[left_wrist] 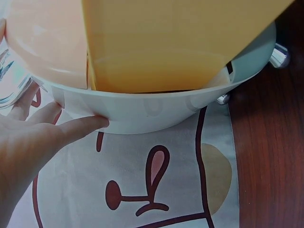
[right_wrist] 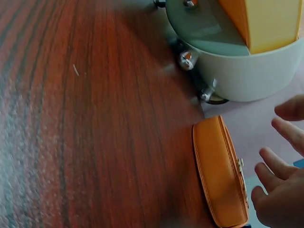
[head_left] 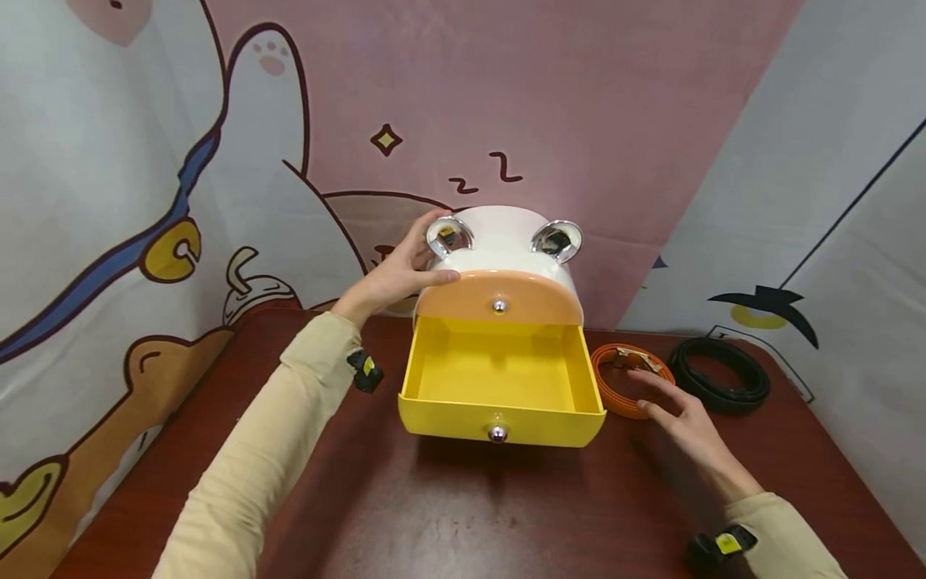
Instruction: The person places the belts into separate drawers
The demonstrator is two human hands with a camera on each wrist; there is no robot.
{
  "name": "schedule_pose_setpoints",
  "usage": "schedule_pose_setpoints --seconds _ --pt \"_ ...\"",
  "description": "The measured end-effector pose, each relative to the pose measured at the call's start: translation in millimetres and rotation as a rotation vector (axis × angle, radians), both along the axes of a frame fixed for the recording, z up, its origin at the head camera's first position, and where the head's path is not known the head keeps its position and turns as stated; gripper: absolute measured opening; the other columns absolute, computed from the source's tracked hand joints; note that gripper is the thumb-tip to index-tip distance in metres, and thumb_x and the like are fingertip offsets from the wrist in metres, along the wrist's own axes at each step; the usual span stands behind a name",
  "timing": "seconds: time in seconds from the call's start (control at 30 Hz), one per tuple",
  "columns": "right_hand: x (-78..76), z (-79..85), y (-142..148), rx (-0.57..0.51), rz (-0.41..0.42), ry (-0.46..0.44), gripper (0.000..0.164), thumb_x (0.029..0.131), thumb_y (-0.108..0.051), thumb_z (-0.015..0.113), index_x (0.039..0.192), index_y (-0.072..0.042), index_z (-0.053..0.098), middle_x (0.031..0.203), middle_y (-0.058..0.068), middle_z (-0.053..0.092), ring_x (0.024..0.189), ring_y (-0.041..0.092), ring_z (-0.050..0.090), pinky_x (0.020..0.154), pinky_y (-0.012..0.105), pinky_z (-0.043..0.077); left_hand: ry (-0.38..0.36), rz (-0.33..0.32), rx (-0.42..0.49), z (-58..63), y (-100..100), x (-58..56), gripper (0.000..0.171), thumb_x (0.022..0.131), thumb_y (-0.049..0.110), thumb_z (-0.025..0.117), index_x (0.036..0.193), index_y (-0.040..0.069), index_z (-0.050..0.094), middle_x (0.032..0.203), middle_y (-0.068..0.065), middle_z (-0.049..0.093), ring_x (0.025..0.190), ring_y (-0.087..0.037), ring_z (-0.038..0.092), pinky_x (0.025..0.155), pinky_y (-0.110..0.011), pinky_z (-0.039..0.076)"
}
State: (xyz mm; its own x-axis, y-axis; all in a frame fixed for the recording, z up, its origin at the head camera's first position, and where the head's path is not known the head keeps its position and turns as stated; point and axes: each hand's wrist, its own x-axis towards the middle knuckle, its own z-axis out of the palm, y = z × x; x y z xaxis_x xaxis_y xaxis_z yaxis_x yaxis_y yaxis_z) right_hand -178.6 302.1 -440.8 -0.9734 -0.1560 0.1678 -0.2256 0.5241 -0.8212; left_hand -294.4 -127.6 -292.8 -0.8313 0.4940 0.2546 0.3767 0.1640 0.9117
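A white storage box (head_left: 499, 241) with two shiny round ears stands on the table. Its peach upper drawer (head_left: 463, 299) is closed, while the yellow lower drawer (head_left: 499, 378) is pulled out, its bare bottom showing. My left hand (head_left: 391, 277) grips the box's upper left side, thumb on the front near the ear and fingers along the side wall. Right of the box lies a coiled orange belt (head_left: 604, 392) with a metal buckle. Just above that belt hovers my right hand (head_left: 683, 422), fingers spread and apart from it, as the right wrist view shows.
A coiled black belt (head_left: 734, 399) lies right of the orange one, near the table's back right edge. Behind the dark red wooden table (head_left: 463, 515) hangs a printed cartoon cloth (head_left: 615, 121). The yellow drawer juts out toward me above the tabletop.
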Motion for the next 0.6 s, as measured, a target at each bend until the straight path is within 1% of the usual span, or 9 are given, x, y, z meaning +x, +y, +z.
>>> schedule_pose_setpoints --seconds 0.07,0.1,0.13,0.17,0.23,0.37,0.43,0.5,0.6 --pt "-0.5 -1.4 2.5 -0.010 -0.039 0.005 0.047 0.099 -0.020 0.057 0.144 -0.009 0.046 0.144 0.017 0.042 0.123 0.003 0.037 0.089 0.018 0.038 -0.001 0.000 0.000 -0.4 0.0 -0.6 0.090 0.088 0.006 0.071 0.154 0.025 0.013 0.153 -0.014 0.027 0.138 -0.032 0.031 0.114 -0.045 0.017" --pt "-0.7 -2.2 3.8 -0.009 -0.057 0.008 0.049 0.099 -0.021 0.057 0.145 -0.009 0.045 0.145 0.017 0.041 0.125 0.006 0.037 0.084 0.012 0.036 -0.003 0.000 0.001 -0.7 0.0 -1.0 0.090 0.088 0.006 0.071 0.154 0.025 0.013 0.153 -0.014 0.027 0.138 -0.032 0.031 0.114 -0.045 0.017" --pt "-1.6 -3.2 4.7 -0.023 -0.072 0.011 0.049 0.099 -0.021 0.057 0.145 -0.009 0.044 0.146 0.018 0.040 0.127 0.010 0.037 0.084 0.009 0.034 -0.005 0.000 0.001 -0.6 -0.3 -1.1 0.090 0.088 0.006 0.071 0.154 0.025 0.012 0.154 -0.014 0.026 0.139 -0.032 0.030 0.114 -0.045 0.017" --pt "-2.4 -4.2 5.5 -0.031 -0.086 0.015 0.050 0.099 -0.020 0.057 0.146 -0.008 0.043 0.146 0.018 0.039 0.128 0.014 0.037 0.083 0.008 0.033 -0.010 -0.001 0.001 -0.4 -0.3 -1.1 0.090 0.088 0.005 0.070 0.154 0.025 0.012 0.154 -0.014 0.026 0.139 -0.032 0.030 0.114 -0.045 0.017" --pt "-4.3 -6.5 7.7 -0.043 -0.114 0.021 0.052 0.099 -0.019 0.057 0.147 -0.008 0.041 0.147 0.019 0.038 0.131 0.018 0.034 0.087 0.009 0.031 -0.019 -0.005 0.002 0.0 -0.2 -0.9 0.092 0.088 0.005 0.070 0.154 0.025 0.010 0.155 -0.014 0.024 0.139 -0.032 0.029 0.113 -0.046 0.019" --pt "-9.2 -10.8 12.5 -0.063 -0.158 0.022 0.053 0.099 -0.019 0.057 0.148 -0.008 0.039 0.146 0.022 0.037 0.132 0.025 0.032 0.093 0.019 0.029 -0.033 -0.002 -0.002 0.6 0.6 -0.1 0.093 0.088 0.005 0.070 0.154 0.026 0.009 0.155 -0.010 0.024 0.138 -0.030 0.030 0.111 -0.044 0.026" --pt "-12.1 -12.3 14.9 -0.066 -0.170 0.018 0.054 0.100 -0.019 0.056 0.149 -0.008 0.037 0.145 0.023 0.037 0.131 0.029 0.033 0.092 0.017 0.030 -0.033 -0.001 -0.001 0.3 0.4 0.0 0.092 0.088 0.005 0.070 0.154 0.026 0.010 0.155 -0.008 0.025 0.138 -0.029 0.030 0.111 -0.043 0.027" --pt "-15.1 -13.9 17.1 -0.073 -0.171 0.012 0.055 0.100 -0.018 0.055 0.150 -0.007 0.034 0.144 0.026 0.036 0.129 0.034 0.034 0.089 0.012 0.031 -0.028 0.004 -0.003 0.2 0.1 0.3 0.091 0.088 0.006 0.071 0.154 0.026 0.010 0.155 -0.006 0.025 0.138 -0.027 0.031 0.111 -0.042 0.027" --pt "-20.3 -16.4 20.3 -0.082 -0.168 -0.001 0.057 0.101 -0.018 0.052 0.151 -0.005 0.029 0.147 0.028 0.033 0.130 0.036 0.034 0.083 0.004 0.033 -0.017 0.007 -0.001 0.3 -0.3 0.7 0.091 0.088 0.008 0.071 0.154 0.026 0.012 0.154 -0.005 0.027 0.139 -0.027 0.031 0.111 -0.041 0.027"
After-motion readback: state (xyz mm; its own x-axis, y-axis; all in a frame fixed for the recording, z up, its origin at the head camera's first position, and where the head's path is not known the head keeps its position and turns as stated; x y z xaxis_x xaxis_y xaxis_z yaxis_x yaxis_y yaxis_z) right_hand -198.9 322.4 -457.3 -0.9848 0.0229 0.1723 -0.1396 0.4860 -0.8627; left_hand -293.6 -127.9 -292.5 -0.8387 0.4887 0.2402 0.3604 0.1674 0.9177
